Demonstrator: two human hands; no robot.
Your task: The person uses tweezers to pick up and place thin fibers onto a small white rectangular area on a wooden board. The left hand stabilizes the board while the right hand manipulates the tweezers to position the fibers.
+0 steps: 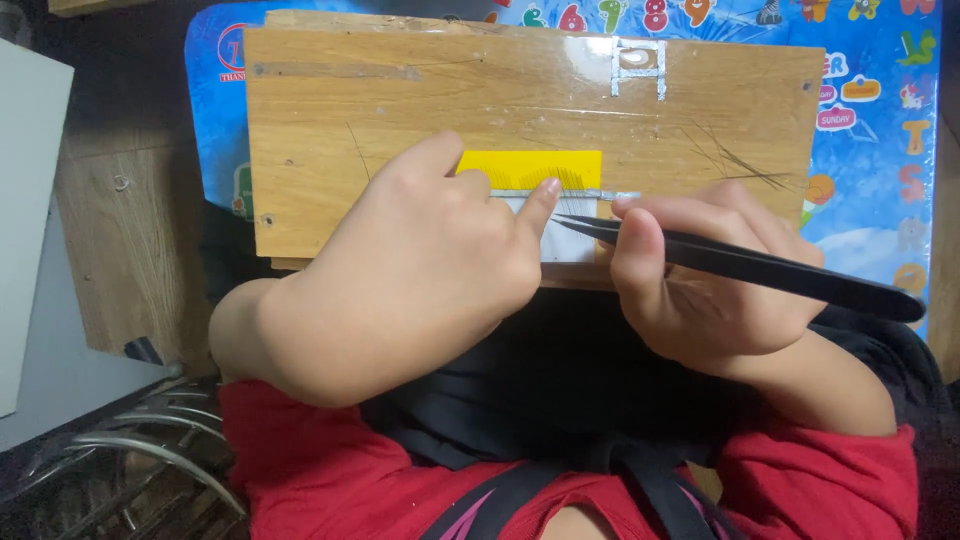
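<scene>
A wooden board [330, 130] lies across my lap. Stuck on it is a yellow strip [530, 168] with fine dark lashes along its lower edge, above a thin silvery band and a white strip [570, 243]. My left hand [420, 280] rests on the board, its forefinger tip pressing the silvery band just under the yellow strip. My right hand [700, 285] grips black tweezers [760, 265], whose pointed tips lie near the left forefinger, over the white strip.
A blue children's mat [880, 120] with colourful letters and numbers lies under the board. A wooden surface [130, 240] and a grey panel [30, 220] are at left, with metal wire loops [150, 450] at lower left. Loose hairs [730, 155] lie on the board's right side.
</scene>
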